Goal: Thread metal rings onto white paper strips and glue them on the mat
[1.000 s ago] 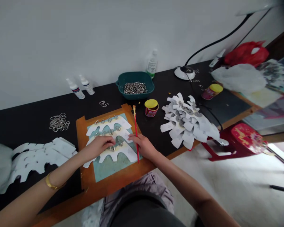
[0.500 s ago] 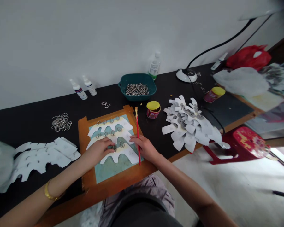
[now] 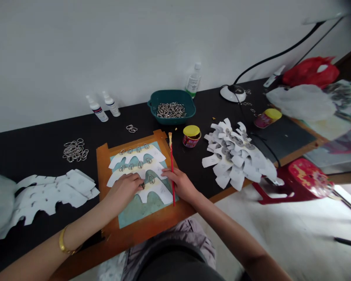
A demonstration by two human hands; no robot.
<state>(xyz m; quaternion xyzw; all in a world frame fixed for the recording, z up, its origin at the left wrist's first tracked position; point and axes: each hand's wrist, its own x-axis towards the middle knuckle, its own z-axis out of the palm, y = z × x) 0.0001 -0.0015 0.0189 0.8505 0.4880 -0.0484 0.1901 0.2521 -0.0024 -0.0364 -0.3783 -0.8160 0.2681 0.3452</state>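
My left hand (image 3: 125,190) rests low over the nearest scalloped white paper strip (image 3: 162,191), its fingertips pinched on a small metal ring (image 3: 142,185). Another oval ring (image 3: 151,179) sits on that strip just to the right. My right hand (image 3: 181,184) has a red-handled brush (image 3: 172,164) between its fingers, bristles pointing away from me. Its fingertips touch the right end of the middle strip (image 3: 156,167). Metal rings line the upper edges of the strips, which lie on a pale blue-green sheet (image 3: 128,216) on an orange-brown board (image 3: 148,230).
Loose rings (image 3: 75,150) and stacked cut papers (image 3: 55,191) lie left. Behind stand a green basin (image 3: 190,111) of rings, two white bottles (image 3: 98,111) and a yellow-lidded tub (image 3: 191,140). A pile of ringed papers (image 3: 236,156) and a lamp base (image 3: 233,93) are right.
My left hand has shifted slightly right and its fingers now cover more of the nearest strip's left part. My right hand stays at the strips with the brush. The view has shifted slightly.
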